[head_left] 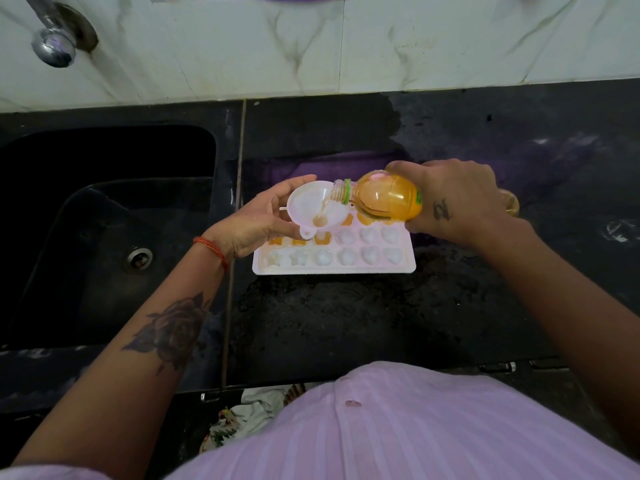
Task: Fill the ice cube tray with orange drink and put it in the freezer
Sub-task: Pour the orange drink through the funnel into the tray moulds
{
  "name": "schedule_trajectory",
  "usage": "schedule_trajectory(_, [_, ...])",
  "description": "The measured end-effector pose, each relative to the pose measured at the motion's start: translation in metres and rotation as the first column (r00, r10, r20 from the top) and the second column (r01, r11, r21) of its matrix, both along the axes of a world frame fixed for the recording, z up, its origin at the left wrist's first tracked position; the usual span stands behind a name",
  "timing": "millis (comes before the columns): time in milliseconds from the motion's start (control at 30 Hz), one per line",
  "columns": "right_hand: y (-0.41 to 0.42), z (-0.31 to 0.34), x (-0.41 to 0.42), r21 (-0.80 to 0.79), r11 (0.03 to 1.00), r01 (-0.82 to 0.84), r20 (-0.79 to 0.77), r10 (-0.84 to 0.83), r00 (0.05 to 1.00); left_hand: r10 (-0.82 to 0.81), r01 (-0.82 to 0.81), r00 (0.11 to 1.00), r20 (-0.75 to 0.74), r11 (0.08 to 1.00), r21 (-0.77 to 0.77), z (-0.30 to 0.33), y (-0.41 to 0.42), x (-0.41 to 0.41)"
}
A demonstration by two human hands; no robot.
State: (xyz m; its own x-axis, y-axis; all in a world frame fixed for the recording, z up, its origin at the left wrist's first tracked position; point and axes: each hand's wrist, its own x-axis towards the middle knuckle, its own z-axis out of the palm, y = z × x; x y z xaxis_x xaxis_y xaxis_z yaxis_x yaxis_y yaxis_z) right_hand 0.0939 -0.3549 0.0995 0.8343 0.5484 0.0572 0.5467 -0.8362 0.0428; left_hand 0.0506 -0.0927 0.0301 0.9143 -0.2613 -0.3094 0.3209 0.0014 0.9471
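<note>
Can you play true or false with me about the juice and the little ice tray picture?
1. The right hand tips the orange drink bottle into a funnel. True.
2. The left hand holds the white funnel over the ice cube tray. True.
3. Every hole in the tray is already full of orange drink. False: only some holes in the far rows look orange; the near row is still white.
4. The tray sits inside the sink. False: it lies on the dark counter, to the right of the sink.
5. The bottle still has its cap on. False: its mouth is open and drink runs out.
</note>
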Motion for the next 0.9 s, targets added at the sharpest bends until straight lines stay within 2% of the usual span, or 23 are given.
schedule_trajectory(133, [-0.002,0.005,-0.002,0.07,0.997,0.03,-0.074,-0.025,0.997,0.007,-0.007,1.0,-0.001,1.0,-0.021,0.007,-0.002,0.001])
schedule_trajectory(333, [-0.011,0.005,-0.006,0.113,0.992,0.062,-0.071,-0.055,0.996,-0.013,0.013,1.0,0.016,0.999,-0.046,0.008,-0.013,0.007])
schedule_trajectory(433, [-0.017,0.006,-0.007,0.088,0.995,0.056,-0.067,-0.05,0.997,-0.022,0.023,0.999,0.024,0.998,-0.054,0.004,-0.02,0.011])
schedule_trajectory(633, [-0.028,0.002,-0.007,0.029,0.998,0.049,0.061,-0.051,0.997,-0.046,0.047,0.999,0.023,0.998,-0.031,-0.001,-0.027,0.015])
schedule_trajectory(900, [-0.032,-0.001,-0.005,-0.02,0.998,0.055,0.088,-0.053,0.995,-0.066,0.066,0.997,0.028,0.998,-0.002,-0.001,-0.031,0.017])
